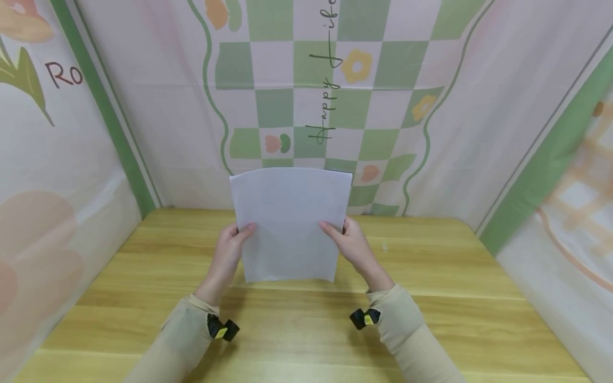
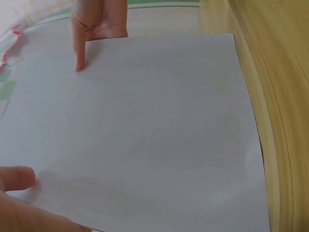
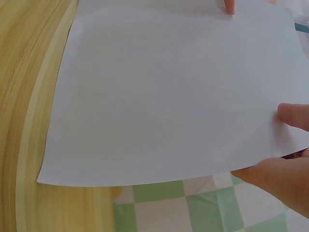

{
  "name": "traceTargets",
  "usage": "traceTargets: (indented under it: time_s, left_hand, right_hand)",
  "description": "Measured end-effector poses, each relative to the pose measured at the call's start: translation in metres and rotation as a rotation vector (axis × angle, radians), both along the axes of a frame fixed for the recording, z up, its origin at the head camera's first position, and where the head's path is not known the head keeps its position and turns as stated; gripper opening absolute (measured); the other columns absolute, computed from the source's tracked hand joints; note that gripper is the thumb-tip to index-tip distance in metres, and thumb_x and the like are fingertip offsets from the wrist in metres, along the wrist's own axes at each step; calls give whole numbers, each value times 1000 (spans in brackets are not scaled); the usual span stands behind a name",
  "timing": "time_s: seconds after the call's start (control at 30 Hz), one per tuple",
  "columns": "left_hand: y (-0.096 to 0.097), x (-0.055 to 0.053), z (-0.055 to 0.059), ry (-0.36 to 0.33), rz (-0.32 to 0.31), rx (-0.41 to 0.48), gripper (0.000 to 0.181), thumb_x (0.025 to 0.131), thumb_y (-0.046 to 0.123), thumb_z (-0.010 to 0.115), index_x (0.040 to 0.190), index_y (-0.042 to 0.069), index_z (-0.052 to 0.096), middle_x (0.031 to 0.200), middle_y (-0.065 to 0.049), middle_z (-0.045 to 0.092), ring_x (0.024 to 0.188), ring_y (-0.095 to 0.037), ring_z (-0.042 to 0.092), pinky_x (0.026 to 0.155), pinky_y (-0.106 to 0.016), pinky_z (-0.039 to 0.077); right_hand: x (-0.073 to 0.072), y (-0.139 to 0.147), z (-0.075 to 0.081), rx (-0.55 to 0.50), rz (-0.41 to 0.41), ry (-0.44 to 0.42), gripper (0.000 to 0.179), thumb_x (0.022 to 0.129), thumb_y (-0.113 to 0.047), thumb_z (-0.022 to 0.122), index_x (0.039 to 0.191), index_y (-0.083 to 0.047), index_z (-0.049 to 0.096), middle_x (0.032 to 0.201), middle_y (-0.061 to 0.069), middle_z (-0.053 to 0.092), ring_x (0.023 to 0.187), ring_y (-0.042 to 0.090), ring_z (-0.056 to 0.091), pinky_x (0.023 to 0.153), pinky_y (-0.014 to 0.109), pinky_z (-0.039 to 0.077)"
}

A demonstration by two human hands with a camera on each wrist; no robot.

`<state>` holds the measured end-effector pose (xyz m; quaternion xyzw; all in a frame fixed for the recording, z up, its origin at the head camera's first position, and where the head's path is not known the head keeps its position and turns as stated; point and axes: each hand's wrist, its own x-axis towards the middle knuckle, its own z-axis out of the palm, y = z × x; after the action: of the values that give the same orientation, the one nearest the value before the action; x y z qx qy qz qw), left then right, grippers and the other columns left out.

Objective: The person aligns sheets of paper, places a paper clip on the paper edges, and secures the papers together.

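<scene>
A plain white sheet of paper (image 1: 291, 229) is held up above the table, its upper edge bowed slightly. My left hand (image 1: 230, 250) pinches its left edge, thumb on the near face and the other fingers behind it. At the right edge my right hand (image 1: 355, 247) grips in the same way. The left wrist view shows the paper (image 2: 145, 125) filling most of the frame, with the right hand (image 2: 100, 21) at its far edge. In the right wrist view, the right thumb (image 3: 293, 116) presses on the paper's face. The fingers behind the sheet are mostly hidden.
A small pale clip-like item (image 1: 384, 248) lies on the wooden table (image 1: 297, 330), right of the paper. A checkered curtain (image 1: 316, 106) hangs behind the table's far edge, with more printed fabric (image 1: 57, 159) on the left side and on the right.
</scene>
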<state>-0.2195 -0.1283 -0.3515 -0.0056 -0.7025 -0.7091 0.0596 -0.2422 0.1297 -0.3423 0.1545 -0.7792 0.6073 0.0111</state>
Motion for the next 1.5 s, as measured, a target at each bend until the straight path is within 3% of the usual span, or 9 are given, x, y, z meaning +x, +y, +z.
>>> traceTargets:
  time_s: [0.43, 0.73, 1.0, 1.27, 1.5]
  left_hand:
    - [0, 5, 6, 6, 19, 30, 35, 95, 16, 53, 122, -6, 56, 105, -7, 67, 90, -9, 60, 84, -30, 47]
    - [1, 4, 10, 39, 34, 32, 34, 96, 18, 53, 123, -2, 57, 110, -11, 66, 91, -10, 60, 85, -30, 46]
    - [1, 3, 16, 80, 62, 32, 32, 96, 20, 53, 120, 0, 59, 99, -1, 66, 87, -10, 60, 80, -29, 46]
    - [1, 3, 16, 99, 74, 27, 33, 98, 22, 52, 122, 1, 59, 106, -10, 66, 87, -11, 61, 80, -30, 48]
    - [2, 4, 19, 90, 92, 28, 33, 98, 22, 52, 120, 0, 60, 104, -7, 66, 87, -9, 60, 80, -28, 47]
  right_hand:
    - [3, -2, 7, -6, 3, 15, 41, 96, -20, 56, 131, 0, 48, 130, 20, 55, 120, 31, 53, 102, 47, 41]
    - [5, -4, 14, -27, -27, 18, 42, 95, -22, 58, 130, -1, 49, 127, 19, 57, 115, 29, 56, 98, 41, 45]
    - [6, -4, 21, -72, -22, 39, 41, 95, -21, 57, 130, -1, 48, 126, 19, 58, 114, 28, 57, 96, 40, 46]
    - [6, -6, 22, -71, -45, 35, 39, 96, -20, 56, 129, -1, 50, 126, 19, 58, 113, 27, 57, 97, 40, 46]
    - [9, -8, 25, -85, -46, 35, 38, 96, -20, 56, 128, -1, 50, 126, 18, 59, 115, 28, 57, 99, 41, 45]
